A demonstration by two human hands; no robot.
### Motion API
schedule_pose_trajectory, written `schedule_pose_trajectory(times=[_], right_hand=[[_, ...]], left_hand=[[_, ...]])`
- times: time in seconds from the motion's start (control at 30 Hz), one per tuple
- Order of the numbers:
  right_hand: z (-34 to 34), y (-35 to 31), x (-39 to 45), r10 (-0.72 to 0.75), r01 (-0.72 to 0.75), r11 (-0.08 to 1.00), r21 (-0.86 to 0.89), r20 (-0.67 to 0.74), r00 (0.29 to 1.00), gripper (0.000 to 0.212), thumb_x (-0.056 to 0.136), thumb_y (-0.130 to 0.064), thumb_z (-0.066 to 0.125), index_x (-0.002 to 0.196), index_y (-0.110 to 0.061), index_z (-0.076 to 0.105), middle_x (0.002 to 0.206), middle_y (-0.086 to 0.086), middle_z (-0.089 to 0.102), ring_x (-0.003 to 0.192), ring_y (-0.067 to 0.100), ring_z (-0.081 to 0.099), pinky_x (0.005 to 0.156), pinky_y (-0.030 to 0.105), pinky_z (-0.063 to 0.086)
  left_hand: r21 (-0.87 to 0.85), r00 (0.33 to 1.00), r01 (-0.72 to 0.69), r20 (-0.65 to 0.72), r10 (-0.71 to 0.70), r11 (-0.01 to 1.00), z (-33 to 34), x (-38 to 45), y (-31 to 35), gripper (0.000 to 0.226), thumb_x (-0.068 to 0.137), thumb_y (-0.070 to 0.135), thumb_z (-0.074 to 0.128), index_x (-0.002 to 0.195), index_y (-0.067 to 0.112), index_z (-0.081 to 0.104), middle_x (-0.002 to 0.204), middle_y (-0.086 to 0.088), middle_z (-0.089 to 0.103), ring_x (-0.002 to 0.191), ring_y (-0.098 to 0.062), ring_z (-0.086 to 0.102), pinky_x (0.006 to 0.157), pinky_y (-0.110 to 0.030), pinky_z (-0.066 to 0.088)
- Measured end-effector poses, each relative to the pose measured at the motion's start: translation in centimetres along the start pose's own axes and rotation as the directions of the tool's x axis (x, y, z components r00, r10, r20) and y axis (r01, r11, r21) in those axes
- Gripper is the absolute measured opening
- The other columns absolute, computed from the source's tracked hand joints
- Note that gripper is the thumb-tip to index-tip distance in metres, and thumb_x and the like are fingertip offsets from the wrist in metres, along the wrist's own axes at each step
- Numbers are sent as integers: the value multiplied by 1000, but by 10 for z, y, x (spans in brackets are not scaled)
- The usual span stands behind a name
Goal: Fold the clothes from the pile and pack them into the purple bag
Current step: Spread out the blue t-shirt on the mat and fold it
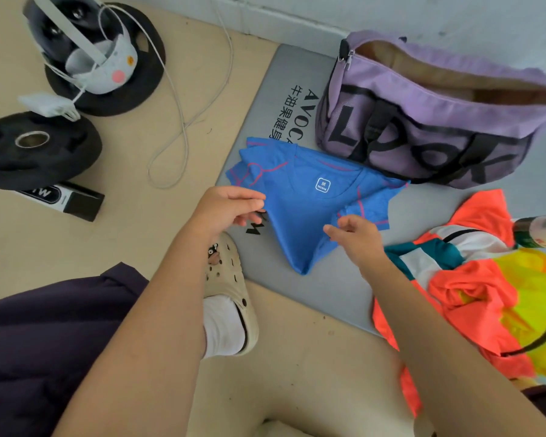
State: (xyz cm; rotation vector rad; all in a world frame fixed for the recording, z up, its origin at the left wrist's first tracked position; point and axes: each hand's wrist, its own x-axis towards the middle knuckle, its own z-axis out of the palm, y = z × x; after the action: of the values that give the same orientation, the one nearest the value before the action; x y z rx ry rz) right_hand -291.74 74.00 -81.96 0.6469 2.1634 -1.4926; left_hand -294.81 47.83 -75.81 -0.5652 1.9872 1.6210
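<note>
Both hands, left (pixel 230 209) and right (pixel 356 236), pinched the blue shirt (pixel 300 212); square its edges before the next fold.

This is looking like a corner of a gym — two black weight plates (pixel 38 149) are lying on the tan floor (pixel 133 241) at the left of the frame, one more at the upper left with a headset (pixel 85 48) sitting on it. A grey exercise mat (pixel 328 294) printed with a fitness brand's lettering is stretching from the centre toward the pale wall (pixel 297 14) at the top — sports tops (pixel 473 294) are piling up at its right edge.
</note>
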Motion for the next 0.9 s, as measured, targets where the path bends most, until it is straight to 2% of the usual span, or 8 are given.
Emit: schedule_pose_trajectory(times=[0.17,0.3,0.37,0.53,0.67,0.73,0.8,0.9], right_hand=[[-63,-66,-42,-189,197,974,110,-80,979,23,81,-11,75,71,-16,55,73,8,62,64,20,53,61,28,43],[-115,-134,-91,-362,384,913,140,-157,919,19,81,-11,76,71,-16,60,66,-3,65,61,10,58,56,19,45],[-139,-164,-123,-429,458,879,135,-195,882,22,80,-14,77,70,-21,59,62,-11,64,58,5,57,58,19,46],[-191,-212,-210,-549,584,790,185,-207,810,13,81,-13,77,77,-20,66,74,1,71,68,12,64,69,28,51],[-218,-221,-266,-616,647,746,157,-205,761,12,84,-10,73,77,-20,69,72,-3,70,69,10,61,64,20,47],[-225,-218,-286,-636,660,738,141,-182,750,10,85,-10,72,79,-18,70,72,-5,70,68,5,61,64,16,46],[-229,-212,-300,-645,666,733,138,-171,745,10,86,-8,70,81,-16,70,71,-8,69,68,2,61,66,14,47],[-233,-199,-311,-629,655,743,136,-191,753,9,87,-7,69,82,-15,70,70,-9,68,65,1,59,63,15,45]], left_hand=[[87,980,-167,121,156,982,38,-39,82,19,81,7,76,96,18,74,88,0,78,77,-11,73,54,-16,49],[137,922,-371,171,347,918,61,-89,157,21,81,6,76,93,24,74,83,5,77,66,-3,64,61,-17,51],[154,875,-472,204,440,868,72,-121,192,19,82,6,75,89,23,74,76,9,76,58,1,61,58,-14,49],[224,722,-690,274,635,688,95,-203,256,19,87,5,67,88,21,75,68,9,73,64,1,66,58,-14,49],[283,568,-818,260,781,501,107,-253,273,21,83,8,74,84,30,76,88,2,62,74,-8,63,56,-22,55],[159,549,-834,320,772,528,114,-268,271,27,85,4,72,80,30,76,95,-2,65,78,-9,65,57,-22,56],[31,579,-781,409,705,623,123,-278,261,25,88,3,68,84,25,78,97,-4,72,84,-14,66,60,-25,57],[-2,592,-751,443,673,661,141,-282,246,20,90,6,67,88,24,77,98,-13,71,85,-20,62,65,-33,60]])
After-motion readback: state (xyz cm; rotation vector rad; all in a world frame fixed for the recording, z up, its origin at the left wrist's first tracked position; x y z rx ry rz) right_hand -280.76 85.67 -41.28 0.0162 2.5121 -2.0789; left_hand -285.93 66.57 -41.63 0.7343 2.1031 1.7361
